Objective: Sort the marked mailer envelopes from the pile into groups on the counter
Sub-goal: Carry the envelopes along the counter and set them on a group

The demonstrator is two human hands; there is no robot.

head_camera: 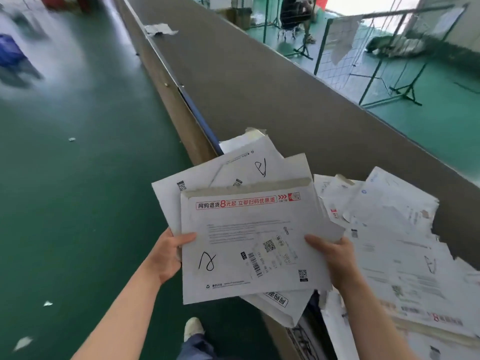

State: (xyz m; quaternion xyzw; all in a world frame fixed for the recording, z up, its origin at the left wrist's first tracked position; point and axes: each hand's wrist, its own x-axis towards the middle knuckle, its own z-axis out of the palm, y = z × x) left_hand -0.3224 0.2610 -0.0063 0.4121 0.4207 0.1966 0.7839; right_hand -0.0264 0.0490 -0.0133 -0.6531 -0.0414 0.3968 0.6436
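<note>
Both hands up at 6 o'clock of view, holding a fanned stack of mailer envelopes (249, 229) over the worktop edge; left hand (166, 255) gripping the stack's left edge, thumb curled on top, fingers hidden beneath; right hand (335, 258) gripping the right edge, thumb on top face, fingers under and out of sight, so spread or pressed together cannot be told; top envelope (246, 245) face up, red printed banner along upper edge, black handwritten mark (207, 261) at lower left; second envelope (249, 165) behind at 12 o'clock showing another scrawled mark; loose pile (394, 242) of white mailers lying at 3 o'clock on the grey worktop (259, 87), overlapping, some torn, just beside the held stack; single crumpled mailer (159, 29) far up the worktop at 11 o'clock; no tidy sorted groups visible anywhere on the worktop; judged early to middle of task: a handful picked up and marks readable, grouping not yet laid out, much of the pile untouched; green floor at 9 o'clock with paper scraps; white shoe (193, 328) at 6 o'clock.
</note>
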